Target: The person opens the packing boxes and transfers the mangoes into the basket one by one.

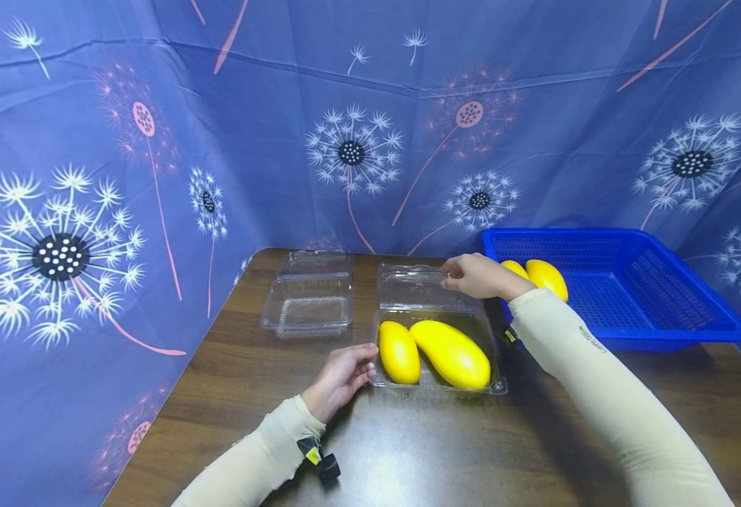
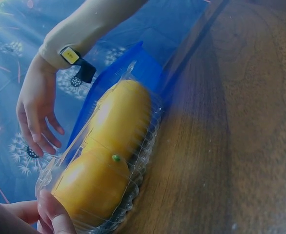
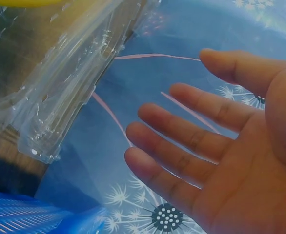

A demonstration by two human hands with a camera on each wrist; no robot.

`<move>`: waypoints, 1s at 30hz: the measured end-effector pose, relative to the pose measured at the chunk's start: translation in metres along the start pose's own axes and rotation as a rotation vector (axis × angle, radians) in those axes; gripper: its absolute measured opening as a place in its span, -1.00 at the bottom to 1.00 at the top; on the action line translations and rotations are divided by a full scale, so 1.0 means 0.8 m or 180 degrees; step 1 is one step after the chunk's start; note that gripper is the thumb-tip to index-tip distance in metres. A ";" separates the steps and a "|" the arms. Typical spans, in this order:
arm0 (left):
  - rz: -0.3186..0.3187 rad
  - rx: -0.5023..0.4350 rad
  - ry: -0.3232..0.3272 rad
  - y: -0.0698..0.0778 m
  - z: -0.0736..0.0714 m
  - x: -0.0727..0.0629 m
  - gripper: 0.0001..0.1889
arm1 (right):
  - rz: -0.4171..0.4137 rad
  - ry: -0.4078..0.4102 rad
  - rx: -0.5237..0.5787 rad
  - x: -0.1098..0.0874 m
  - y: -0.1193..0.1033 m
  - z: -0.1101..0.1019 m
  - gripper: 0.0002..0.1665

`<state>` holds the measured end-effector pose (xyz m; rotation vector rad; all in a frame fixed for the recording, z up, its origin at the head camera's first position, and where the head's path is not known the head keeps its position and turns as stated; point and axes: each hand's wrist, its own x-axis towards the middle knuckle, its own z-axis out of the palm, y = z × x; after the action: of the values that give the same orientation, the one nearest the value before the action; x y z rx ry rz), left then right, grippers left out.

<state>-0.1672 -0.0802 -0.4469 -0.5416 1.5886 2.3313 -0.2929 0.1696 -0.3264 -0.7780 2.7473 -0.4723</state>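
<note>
Two yellow mangoes (image 1: pixel 449 352) lie side by side in a clear plastic clamshell box (image 1: pixel 437 389), whose lid (image 1: pixel 408 289) is folded back toward the curtain. With its thumb and fingers, my left hand (image 1: pixel 343 380) pinches the box's left edge; the left wrist view shows the fingertips (image 2: pixel 52 209) at the near corner. Over the right part of the lid is my right hand (image 1: pixel 475 274). In the right wrist view its fingers (image 3: pixel 182 136) are spread and nearly straight, the palm holding nothing, apart from the lid's rim (image 3: pixel 45 141).
A second clear box (image 1: pixel 310 303) stands with its lid up at the left back of the wooden table (image 1: pixel 231 401). At the right, a blue plastic basket (image 1: pixel 662 345) contains two more mangoes (image 1: pixel 546 278) at its left side. A dandelion-print curtain (image 1: pixel 269 141) hangs behind the table.
</note>
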 end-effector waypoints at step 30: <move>0.0027 -0.0008 -0.0050 0.002 -0.002 -0.003 -0.60 | 0.0011 0.0344 0.0246 -0.059 0.001 0.014 -0.45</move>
<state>-0.1651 -0.0820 -0.4450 -0.5167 1.5844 2.3383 -0.2508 0.1931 -0.3297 -0.7495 2.8094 -0.6334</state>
